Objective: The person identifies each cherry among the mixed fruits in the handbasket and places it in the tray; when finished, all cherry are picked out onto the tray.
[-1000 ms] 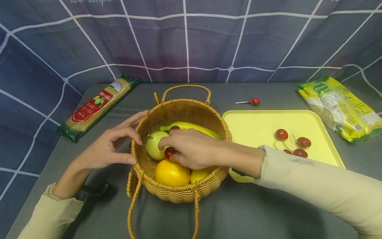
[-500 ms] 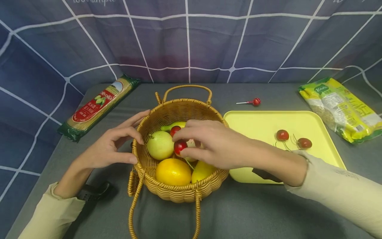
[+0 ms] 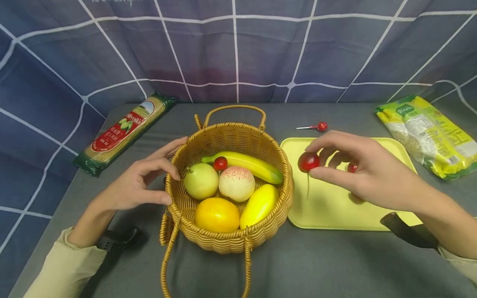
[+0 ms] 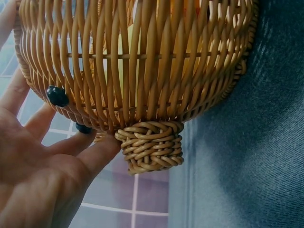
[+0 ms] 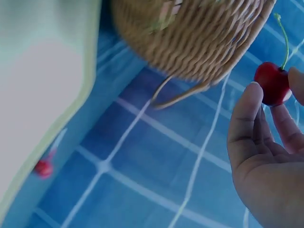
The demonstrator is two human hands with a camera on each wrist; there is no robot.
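Note:
My right hand (image 3: 363,169) pinches a dark red cherry (image 3: 309,162) between thumb and fingertips, its stem hanging down, above the yellow tray (image 3: 316,217). The right wrist view shows this cherry (image 5: 272,83) at the fingertips. My left hand (image 3: 139,184) rests with spread fingers against the left rim of the wicker basket (image 3: 231,244); in the left wrist view its fingers lie along the woven wall. Inside are a green pear (image 3: 201,181), a cherry (image 3: 220,164), a peach (image 3: 237,184), a banana (image 3: 253,164), an orange (image 3: 217,215) and a yellow mango-like fruit (image 3: 259,206).
Partly behind my right hand, another cherry (image 3: 352,167) lies on the tray. A red lollipop (image 3: 322,126) is behind it. A pasta packet (image 3: 123,134) lies back left, a yellow-green food bag (image 3: 428,136) at right. Basket handles (image 3: 246,265) reach toward the front.
My right hand has drawn out of the basket and moved right over the tray, carrying a cherry. The peach and banana now show fully. My left hand stays at the rim.

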